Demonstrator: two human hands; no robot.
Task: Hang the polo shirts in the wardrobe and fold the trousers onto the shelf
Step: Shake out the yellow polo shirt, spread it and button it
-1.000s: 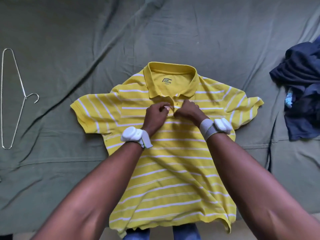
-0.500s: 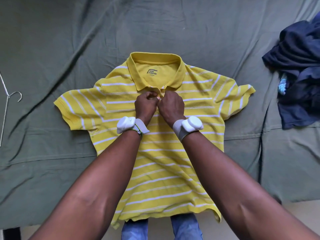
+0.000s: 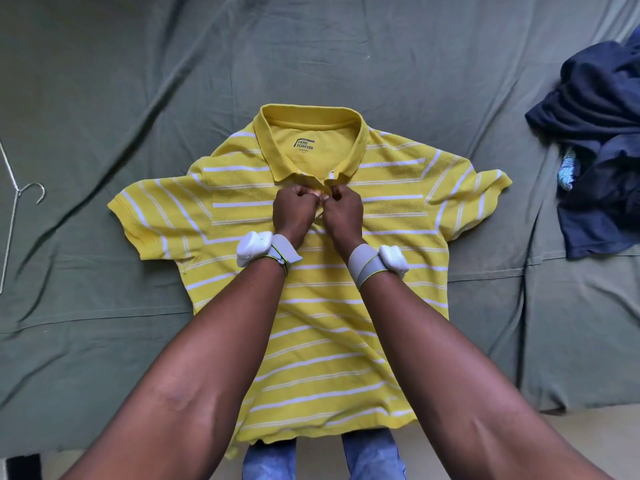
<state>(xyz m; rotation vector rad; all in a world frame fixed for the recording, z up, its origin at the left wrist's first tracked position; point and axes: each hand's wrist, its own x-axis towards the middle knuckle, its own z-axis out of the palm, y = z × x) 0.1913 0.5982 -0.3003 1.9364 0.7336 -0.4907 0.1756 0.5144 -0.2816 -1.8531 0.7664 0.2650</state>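
Polo (image 3: 311, 289) lies flat, face up on green sheet (image 3: 104, 323). Left hand (image 3: 294, 211) and right hand (image 3: 343, 213) both pinch the placket just below the collar (image 3: 308, 116), apparently buttoning. Advice: keep both edges aligned and fabric flat. Hanger (image 3: 14, 209) waits, well left.

Soft, even daylight fills the view, with no hard glare anywhere. The yellow polo shirt (image 3: 322, 306) is bright and crisp, its printed neck label sharp enough to read. The green bedsheet (image 3: 346, 53) shows gentle shading along its creases, darker toward the upper left corner. Faint, diffuse shadows lie under the left hand (image 3: 294, 211) and right hand (image 3: 343, 213). The navy clothes pile (image 3: 599, 140) at the right edge is deep in tone, its folds hard to separate. Wide-angle distortion bends the edges, and the forearms at the bottom look slightly soft.
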